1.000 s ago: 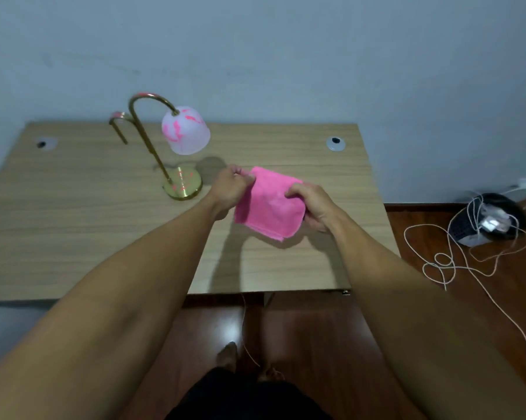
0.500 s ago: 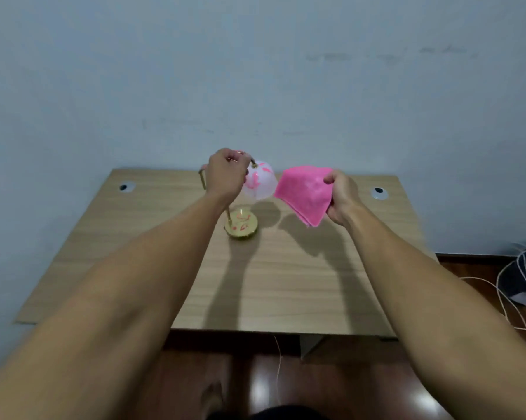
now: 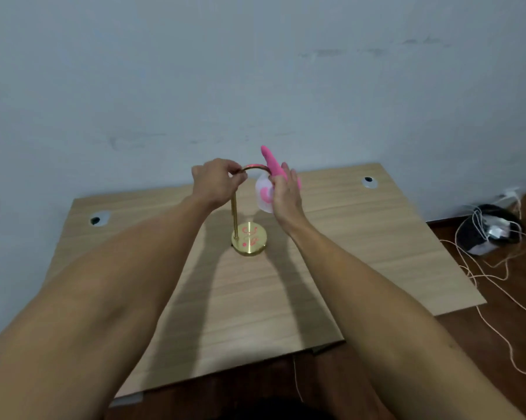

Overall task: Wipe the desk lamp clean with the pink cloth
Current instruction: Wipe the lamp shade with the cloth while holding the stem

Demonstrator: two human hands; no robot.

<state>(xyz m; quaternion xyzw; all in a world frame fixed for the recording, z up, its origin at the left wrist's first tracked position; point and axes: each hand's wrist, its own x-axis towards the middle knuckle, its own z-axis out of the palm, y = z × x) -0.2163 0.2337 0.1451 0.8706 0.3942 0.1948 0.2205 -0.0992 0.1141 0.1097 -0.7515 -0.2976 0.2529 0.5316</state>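
A gold desk lamp [image 3: 234, 213] stands upright on the wooden desk [image 3: 255, 292], with pink marks on its round base [image 3: 249, 238] and on its white shade [image 3: 263, 195]. My left hand [image 3: 217, 180] pinches the top of the lamp's curved neck. My right hand [image 3: 286, 192] holds the pink cloth [image 3: 272, 163] flat against the far side of the shade. Most of the cloth is hidden behind my fingers; one corner sticks up above them.
The desk backs onto a pale blue wall. Two cable holes [image 3: 99, 219] [image 3: 368, 180] sit near its back corners. On the brown floor to the right lie a black device [image 3: 489, 230] and loose white cords [image 3: 498, 286].
My left hand went from the cloth to the lamp's neck. My right hand carried the cloth up and left onto the shade. The camera view has shifted.
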